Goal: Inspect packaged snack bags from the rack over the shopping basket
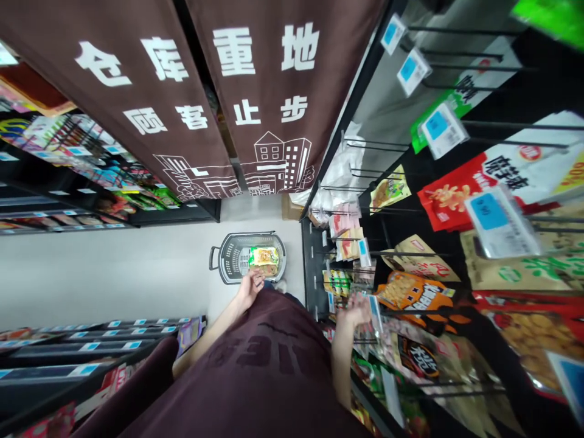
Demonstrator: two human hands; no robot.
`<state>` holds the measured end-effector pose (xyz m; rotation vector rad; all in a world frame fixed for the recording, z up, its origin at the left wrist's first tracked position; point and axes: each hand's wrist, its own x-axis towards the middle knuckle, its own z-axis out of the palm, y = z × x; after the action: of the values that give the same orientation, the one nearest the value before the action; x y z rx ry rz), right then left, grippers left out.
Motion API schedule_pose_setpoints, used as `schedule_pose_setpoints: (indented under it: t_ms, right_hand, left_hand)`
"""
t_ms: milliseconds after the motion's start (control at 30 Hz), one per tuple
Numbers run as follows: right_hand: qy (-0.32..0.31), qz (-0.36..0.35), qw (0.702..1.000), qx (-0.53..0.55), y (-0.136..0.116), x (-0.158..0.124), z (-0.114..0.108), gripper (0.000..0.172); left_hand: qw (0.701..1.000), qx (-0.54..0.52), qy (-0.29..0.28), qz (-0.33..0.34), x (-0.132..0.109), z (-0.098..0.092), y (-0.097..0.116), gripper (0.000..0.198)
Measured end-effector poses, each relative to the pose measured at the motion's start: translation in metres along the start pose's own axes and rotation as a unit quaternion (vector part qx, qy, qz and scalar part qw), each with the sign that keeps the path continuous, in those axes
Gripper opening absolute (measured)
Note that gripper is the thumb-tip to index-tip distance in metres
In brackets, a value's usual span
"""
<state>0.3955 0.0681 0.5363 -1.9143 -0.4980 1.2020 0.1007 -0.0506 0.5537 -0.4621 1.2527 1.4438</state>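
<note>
Below me a grey plastic basket (pixel 222 258) stands on the floor. Packets lie in it, the upper one a green and yellow packet (pixel 264 256). My left hand (pixel 250 288) is over the basket's near rim, fingers loosely bent and a little apart, with nothing visible in them. On the right, my right hand (pixel 354 311) is raised at the hanging snack packets, beside a price tag (pixel 375 311). Its fingers are blurred, and whether they touch or grip a packet cannot be made out. An orange snack packet (pixel 417 295) hangs just to its right.
Metal hooks with price tags and packets, among them a red and white packet (pixel 456 191), stick out along the right. Brown curtains (pixel 205 146) with white writing hang ahead. Stocked shelves (pixel 150 213) stand at the left, and another shelf row (pixel 104 344) at the lower left.
</note>
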Motion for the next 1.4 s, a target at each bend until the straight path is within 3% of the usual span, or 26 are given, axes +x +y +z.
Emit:
schedule_pose_setpoints:
  t_ms: [67, 200, 300, 600, 833, 1000, 1200, 1400]
  right_hand:
    - [-0.03, -0.004, 0.999, 0.017, 0.016, -0.002, 0.016, 0.037]
    - [-0.196, 0.014, 0.98, -0.007, 0.029, 0.0, 0.045, 0.046]
    - [-0.272, 0.018, 0.961, -0.046, 0.03, 0.001, 0.061, 0.051]
    - [-0.348, 0.026, 0.927, -0.135, 0.047, -0.007, 0.096, 0.047]
    - [-0.384, 0.039, 0.899, -0.208, 0.077, -0.042, 0.114, 0.05]
    - [-0.398, 0.03, 0.879, -0.26, 0.086, -0.068, 0.116, 0.055]
    - [-0.396, -0.005, 0.857, -0.33, 0.079, -0.085, 0.106, 0.054]
    - [-0.39, -0.017, 0.817, -0.424, 0.089, -0.092, 0.136, 0.058]
  left_hand:
    - [1.0, -0.006, -0.003, -0.003, -0.001, 0.001, 0.0, 0.016]
    - [1.0, -0.022, 0.003, -0.008, -0.002, -0.002, 0.0, 0.013]
    - [0.999, -0.042, 0.017, -0.005, -0.005, -0.008, 0.001, 0.011]
    - [0.986, -0.116, 0.112, 0.029, -0.026, -0.056, 0.001, 0.008]
    - [0.973, -0.17, 0.147, 0.046, -0.032, -0.084, 0.014, 0.01]
    - [0.98, -0.152, 0.128, 0.03, -0.011, -0.092, 0.032, 0.011]
    - [0.994, -0.089, 0.068, 0.006, 0.038, -0.093, 0.059, 0.015]
    - [0.996, -0.038, 0.044, 0.069, 0.071, -0.112, 0.102, 0.024]
